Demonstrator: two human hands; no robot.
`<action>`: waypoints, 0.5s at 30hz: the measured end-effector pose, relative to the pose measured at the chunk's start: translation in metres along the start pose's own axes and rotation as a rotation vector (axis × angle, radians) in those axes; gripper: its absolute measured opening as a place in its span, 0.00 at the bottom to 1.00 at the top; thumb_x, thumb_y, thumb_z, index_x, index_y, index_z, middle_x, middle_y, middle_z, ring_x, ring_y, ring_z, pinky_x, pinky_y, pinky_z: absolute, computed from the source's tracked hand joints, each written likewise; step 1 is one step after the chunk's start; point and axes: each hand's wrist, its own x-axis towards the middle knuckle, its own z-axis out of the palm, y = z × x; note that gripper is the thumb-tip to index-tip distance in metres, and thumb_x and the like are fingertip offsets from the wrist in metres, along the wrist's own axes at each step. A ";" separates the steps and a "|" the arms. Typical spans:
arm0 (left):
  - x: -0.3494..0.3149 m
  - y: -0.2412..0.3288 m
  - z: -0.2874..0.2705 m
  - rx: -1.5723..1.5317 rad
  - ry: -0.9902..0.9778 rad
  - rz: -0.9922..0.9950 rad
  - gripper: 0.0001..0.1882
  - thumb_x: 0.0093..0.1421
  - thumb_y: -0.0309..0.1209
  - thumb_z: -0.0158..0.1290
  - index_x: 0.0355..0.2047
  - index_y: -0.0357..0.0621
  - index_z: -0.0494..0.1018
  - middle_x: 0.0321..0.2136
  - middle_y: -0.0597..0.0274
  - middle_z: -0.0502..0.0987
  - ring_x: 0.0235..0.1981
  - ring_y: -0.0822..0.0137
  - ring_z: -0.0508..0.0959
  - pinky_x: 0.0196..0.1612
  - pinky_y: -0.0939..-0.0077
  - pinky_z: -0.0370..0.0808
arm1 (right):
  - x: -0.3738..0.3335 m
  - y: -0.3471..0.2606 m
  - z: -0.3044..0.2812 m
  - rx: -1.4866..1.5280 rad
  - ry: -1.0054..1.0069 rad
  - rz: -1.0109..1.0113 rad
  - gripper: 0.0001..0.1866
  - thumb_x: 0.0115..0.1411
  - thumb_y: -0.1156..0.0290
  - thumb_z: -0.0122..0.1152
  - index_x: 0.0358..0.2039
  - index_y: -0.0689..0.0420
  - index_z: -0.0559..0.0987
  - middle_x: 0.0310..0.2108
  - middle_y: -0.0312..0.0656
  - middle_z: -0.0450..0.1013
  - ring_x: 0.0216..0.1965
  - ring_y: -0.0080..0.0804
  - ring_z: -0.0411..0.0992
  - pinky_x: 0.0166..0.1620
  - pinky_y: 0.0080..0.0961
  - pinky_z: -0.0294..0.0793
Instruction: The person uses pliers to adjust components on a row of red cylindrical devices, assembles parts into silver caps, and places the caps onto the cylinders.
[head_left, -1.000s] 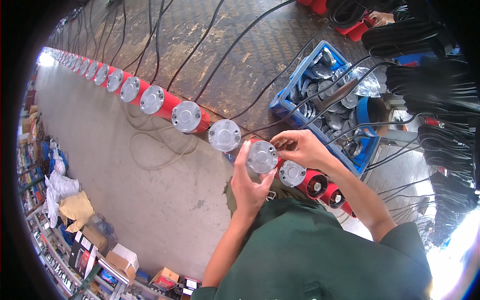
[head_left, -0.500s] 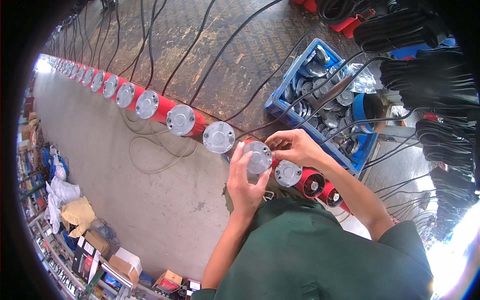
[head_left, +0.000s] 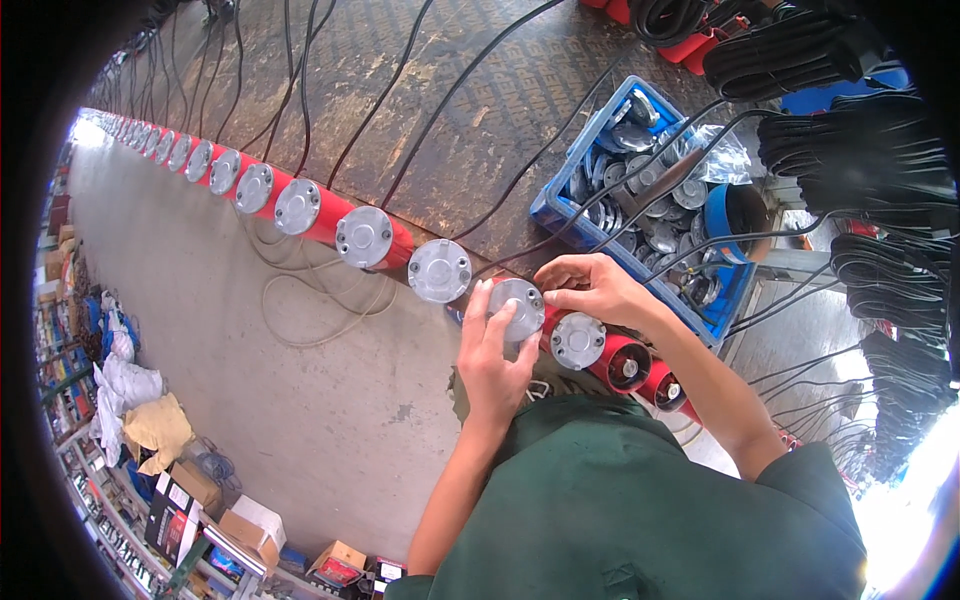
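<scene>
One worktable (head_left: pixel 470 130), brown and scuffed, lying beyond both my hands.
One row of capped red cylinders (head_left: pixel 297 206), running away to the left of my left hand.
One blue crate (head_left: pixel 570 228) of loose metal discs, beyond and to the right of my right hand.
Two open red cylinders (head_left: pixel 623 364), between my right forearm and my body.
Left hand (head_left: pixel 490 362): clamped on one round metal cap (head_left: pixel 520 314), fingers across its face, thumb at its near edge.
Right hand (head_left: pixel 598 294): thumb and forefinger close together by the cap's right edge; whether they pinch anything, I cannot tell.
Small dark spots (head_left: pixel 536 300) on the cap, just beside my right fingertips; holes or screw heads, too small to tell.
Handling note, my judgement: spread the left hand's pressure evenly so the cap sits flat, steady the cylinder, and work the right fingertips square to the rim.
</scene>
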 end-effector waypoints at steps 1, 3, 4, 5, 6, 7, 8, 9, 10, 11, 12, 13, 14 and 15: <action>0.000 -0.001 0.000 -0.007 0.002 0.011 0.27 0.52 0.23 0.74 0.53 0.39 0.82 0.68 0.41 0.75 0.66 0.41 0.78 0.66 0.53 0.78 | -0.001 -0.002 0.000 -0.008 0.020 -0.011 0.18 0.67 0.69 0.73 0.55 0.62 0.85 0.46 0.44 0.87 0.46 0.26 0.84 0.53 0.28 0.83; 0.000 -0.003 0.001 -0.028 0.013 0.025 0.27 0.52 0.23 0.74 0.53 0.39 0.82 0.68 0.41 0.75 0.66 0.41 0.78 0.66 0.53 0.78 | -0.001 -0.008 0.003 -0.068 0.083 0.018 0.17 0.68 0.68 0.72 0.54 0.62 0.85 0.47 0.44 0.87 0.47 0.26 0.83 0.53 0.28 0.83; 0.000 -0.004 0.001 -0.027 -0.001 0.012 0.28 0.52 0.24 0.74 0.55 0.39 0.81 0.68 0.40 0.75 0.66 0.41 0.78 0.66 0.53 0.78 | 0.000 -0.012 0.006 -0.106 0.123 -0.007 0.16 0.69 0.67 0.71 0.52 0.63 0.85 0.45 0.45 0.87 0.46 0.27 0.84 0.52 0.29 0.84; -0.001 -0.004 0.000 -0.032 -0.008 0.011 0.29 0.53 0.24 0.74 0.56 0.38 0.80 0.68 0.39 0.74 0.67 0.41 0.77 0.66 0.53 0.77 | 0.002 -0.016 0.010 -0.127 0.155 -0.043 0.16 0.69 0.67 0.71 0.52 0.63 0.85 0.45 0.45 0.87 0.45 0.28 0.84 0.52 0.29 0.84; -0.002 -0.004 0.000 -0.038 -0.012 0.008 0.31 0.53 0.25 0.74 0.58 0.38 0.79 0.69 0.39 0.73 0.68 0.41 0.76 0.67 0.53 0.76 | 0.005 -0.019 0.015 -0.156 0.189 -0.064 0.16 0.69 0.67 0.71 0.51 0.63 0.85 0.44 0.45 0.87 0.45 0.28 0.85 0.51 0.29 0.84; -0.004 -0.003 0.000 -0.081 0.009 -0.021 0.33 0.54 0.26 0.74 0.60 0.37 0.77 0.69 0.38 0.73 0.68 0.42 0.76 0.67 0.53 0.76 | 0.009 -0.022 0.021 -0.165 0.213 -0.120 0.15 0.69 0.67 0.71 0.51 0.64 0.85 0.44 0.46 0.87 0.44 0.29 0.85 0.51 0.30 0.84; -0.008 -0.003 0.000 -0.126 0.030 -0.049 0.35 0.54 0.27 0.74 0.62 0.36 0.75 0.70 0.38 0.72 0.69 0.43 0.75 0.68 0.54 0.75 | 0.016 -0.025 0.029 -0.183 0.212 -0.162 0.14 0.72 0.70 0.68 0.51 0.67 0.84 0.41 0.39 0.85 0.41 0.19 0.80 0.46 0.24 0.81; -0.011 -0.003 0.001 -0.184 0.056 -0.098 0.37 0.55 0.27 0.74 0.64 0.35 0.73 0.70 0.38 0.71 0.69 0.44 0.75 0.68 0.55 0.74 | 0.024 -0.026 0.037 -0.240 0.230 -0.186 0.13 0.72 0.69 0.68 0.51 0.65 0.84 0.41 0.42 0.85 0.41 0.25 0.82 0.47 0.27 0.82; -0.015 -0.004 0.002 -0.223 0.057 -0.122 0.42 0.59 0.30 0.73 0.69 0.33 0.66 0.69 0.41 0.72 0.68 0.50 0.75 0.68 0.57 0.73 | 0.033 -0.027 0.045 -0.401 0.263 -0.221 0.13 0.71 0.68 0.68 0.50 0.64 0.85 0.40 0.45 0.85 0.41 0.32 0.83 0.48 0.30 0.83; -0.018 -0.006 0.005 -0.313 0.059 -0.254 0.42 0.60 0.31 0.74 0.69 0.32 0.65 0.67 0.42 0.72 0.67 0.50 0.74 0.69 0.56 0.72 | 0.043 -0.027 0.053 -0.548 0.293 -0.314 0.13 0.70 0.67 0.67 0.49 0.62 0.85 0.40 0.48 0.84 0.42 0.39 0.84 0.48 0.34 0.83; -0.020 -0.009 0.009 -0.424 0.081 -0.386 0.43 0.60 0.32 0.74 0.70 0.31 0.64 0.66 0.42 0.71 0.67 0.51 0.74 0.70 0.56 0.71 | 0.053 -0.027 0.060 -0.667 0.307 -0.336 0.13 0.68 0.66 0.66 0.47 0.60 0.86 0.41 0.52 0.83 0.45 0.52 0.83 0.51 0.43 0.82; -0.023 -0.014 0.014 -0.544 0.083 -0.550 0.43 0.60 0.32 0.74 0.70 0.30 0.64 0.65 0.43 0.71 0.67 0.51 0.74 0.70 0.56 0.70 | 0.060 -0.025 0.068 -0.720 0.306 -0.288 0.12 0.68 0.66 0.65 0.47 0.59 0.86 0.41 0.52 0.83 0.46 0.53 0.82 0.51 0.44 0.82; -0.024 -0.022 0.020 -0.708 0.115 -0.640 0.46 0.61 0.34 0.74 0.71 0.28 0.61 0.65 0.46 0.69 0.66 0.56 0.72 0.70 0.58 0.70 | 0.067 -0.023 0.074 -0.768 0.315 -0.276 0.12 0.68 0.66 0.64 0.46 0.59 0.86 0.41 0.52 0.83 0.46 0.54 0.82 0.52 0.45 0.82; -0.026 -0.030 0.024 -0.716 0.085 -0.644 0.47 0.61 0.34 0.75 0.72 0.28 0.61 0.66 0.46 0.68 0.66 0.56 0.72 0.71 0.58 0.69 | 0.072 -0.022 0.078 -0.811 0.320 -0.247 0.12 0.68 0.66 0.64 0.46 0.59 0.86 0.41 0.52 0.84 0.47 0.55 0.81 0.52 0.46 0.81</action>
